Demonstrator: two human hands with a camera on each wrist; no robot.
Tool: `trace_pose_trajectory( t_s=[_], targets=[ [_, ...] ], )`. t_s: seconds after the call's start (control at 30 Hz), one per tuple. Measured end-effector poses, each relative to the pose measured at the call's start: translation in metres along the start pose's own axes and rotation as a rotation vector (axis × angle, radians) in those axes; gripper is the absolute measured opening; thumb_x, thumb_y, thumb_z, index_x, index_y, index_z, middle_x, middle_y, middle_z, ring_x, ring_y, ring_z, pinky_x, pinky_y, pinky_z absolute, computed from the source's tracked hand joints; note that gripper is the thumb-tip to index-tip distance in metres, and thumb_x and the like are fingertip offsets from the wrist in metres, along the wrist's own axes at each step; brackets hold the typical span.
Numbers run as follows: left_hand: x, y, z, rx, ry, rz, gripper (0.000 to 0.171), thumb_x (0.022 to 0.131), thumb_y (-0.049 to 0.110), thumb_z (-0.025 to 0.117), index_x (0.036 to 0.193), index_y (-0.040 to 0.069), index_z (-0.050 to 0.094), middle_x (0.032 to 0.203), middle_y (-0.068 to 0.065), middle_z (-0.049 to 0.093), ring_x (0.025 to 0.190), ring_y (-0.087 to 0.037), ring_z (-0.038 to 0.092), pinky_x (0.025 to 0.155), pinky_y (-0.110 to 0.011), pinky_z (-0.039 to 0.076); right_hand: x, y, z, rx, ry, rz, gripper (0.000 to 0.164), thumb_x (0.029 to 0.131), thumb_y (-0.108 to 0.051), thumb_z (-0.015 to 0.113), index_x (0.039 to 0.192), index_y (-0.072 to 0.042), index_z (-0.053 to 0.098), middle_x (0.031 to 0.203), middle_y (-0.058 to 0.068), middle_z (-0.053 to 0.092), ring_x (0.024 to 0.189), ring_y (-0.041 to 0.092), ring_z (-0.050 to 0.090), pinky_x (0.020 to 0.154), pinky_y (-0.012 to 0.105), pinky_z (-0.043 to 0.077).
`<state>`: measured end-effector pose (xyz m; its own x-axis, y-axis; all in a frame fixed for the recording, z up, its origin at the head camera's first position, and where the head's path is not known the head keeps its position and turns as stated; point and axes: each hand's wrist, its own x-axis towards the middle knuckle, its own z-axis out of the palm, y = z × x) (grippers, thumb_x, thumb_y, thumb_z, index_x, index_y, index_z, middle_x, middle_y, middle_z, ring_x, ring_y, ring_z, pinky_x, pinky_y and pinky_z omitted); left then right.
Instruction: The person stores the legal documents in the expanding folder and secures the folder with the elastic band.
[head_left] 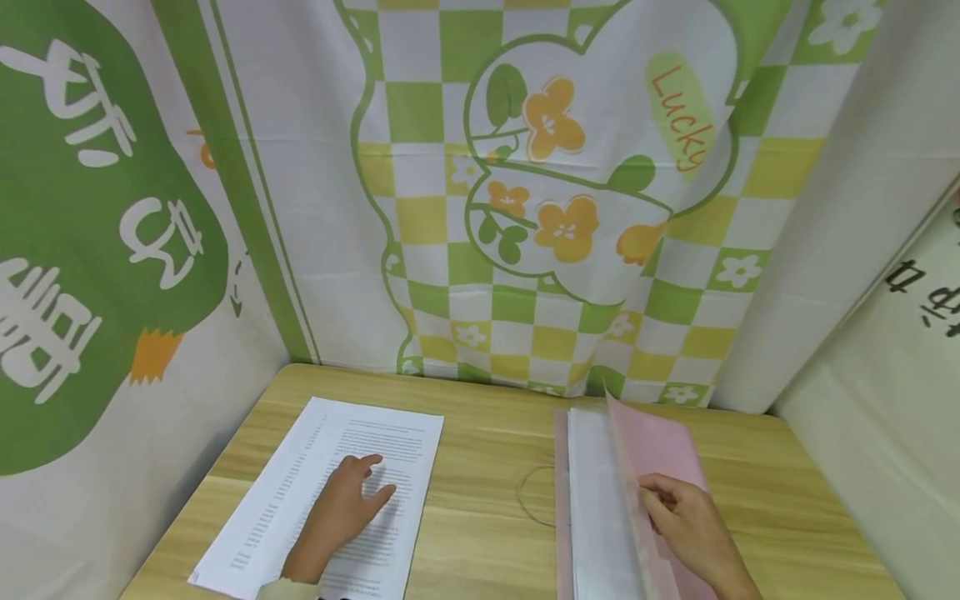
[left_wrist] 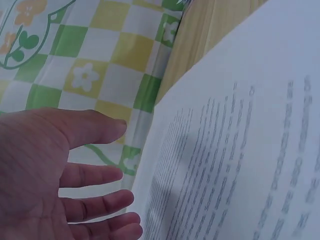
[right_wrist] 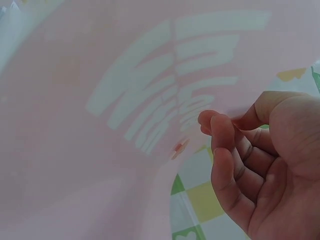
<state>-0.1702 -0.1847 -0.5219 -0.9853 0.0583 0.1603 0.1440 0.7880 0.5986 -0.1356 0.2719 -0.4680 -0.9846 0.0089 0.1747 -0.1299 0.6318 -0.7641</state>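
Observation:
A stack of printed white sheets [head_left: 397,458] lies on the left of the table. Over it hovers my left hand [head_left: 341,508], its fingers spread loosely and holding nothing; the left wrist view shows this hand [left_wrist: 45,170] with a bare palm beside the printed page [left_wrist: 260,130]. On the right, a pink file folder [head_left: 667,442] stands partly opened, with white sheets [head_left: 596,475] inside. My right hand [head_left: 690,525] pinches the edge of its raised cover between thumb and fingers. Close up in the right wrist view, the pink cover [right_wrist: 60,125] bends broadly beside the hand [right_wrist: 270,160].
The wooden table [head_left: 487,467] shows bare wood between stack and folder. A thin string loop [head_left: 525,500] sticks out from the folder's left edge. A patterned cloth [head_left: 420,217] hangs behind the table, with more cloth at both sides.

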Motion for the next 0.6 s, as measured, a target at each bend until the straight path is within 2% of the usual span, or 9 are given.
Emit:
trace_pose_trajectory(
  t_s=[0.2,0.37,0.47,0.6],
  targets=[
    [-0.004,-0.012,-0.021,0.042,-0.021,-0.102,0.062,0.093,0.034,0.076,0.134,-0.010,0.059,0.117,-0.028,0.056,0.107,-0.047,0.056,0.086,-0.062,0.051,-0.002,-0.001,0.002,-0.015,-0.007,0.041,0.017,0.098,-0.005,0.065,0.109,0.002,0.076,0.066,-0.005,0.058,0.057,0.008,0.053,0.050,0.025,0.046],
    [-0.003,-0.024,-0.033,0.113,-0.044,-0.169,0.079,0.095,0.046,0.071,0.138,-0.016,0.049,0.123,-0.037,0.049,0.114,-0.055,0.047,0.088,-0.066,0.046,-0.003,-0.001,0.005,-0.007,0.004,0.032,0.016,0.098,-0.005,0.065,0.108,0.002,0.076,0.066,-0.005,0.059,0.058,0.008,0.054,0.051,0.026,0.047],
    [-0.002,-0.030,-0.038,0.172,-0.057,-0.191,0.084,0.096,0.047,0.070,0.139,-0.020,0.044,0.123,-0.040,0.045,0.115,-0.057,0.044,0.086,-0.066,0.046,-0.003,0.000,0.006,-0.003,0.003,0.034,0.016,0.098,-0.005,0.065,0.108,0.001,0.076,0.067,-0.006,0.059,0.058,0.008,0.054,0.051,0.026,0.047],
    [0.000,-0.036,-0.040,0.247,-0.040,-0.185,0.088,0.094,0.047,0.072,0.136,-0.025,0.042,0.118,-0.042,0.044,0.112,-0.058,0.043,0.084,-0.067,0.047,-0.003,0.001,0.007,0.004,0.002,0.039,0.016,0.098,-0.006,0.065,0.109,0.001,0.076,0.067,-0.006,0.058,0.058,0.007,0.054,0.051,0.026,0.047]
  ],
)
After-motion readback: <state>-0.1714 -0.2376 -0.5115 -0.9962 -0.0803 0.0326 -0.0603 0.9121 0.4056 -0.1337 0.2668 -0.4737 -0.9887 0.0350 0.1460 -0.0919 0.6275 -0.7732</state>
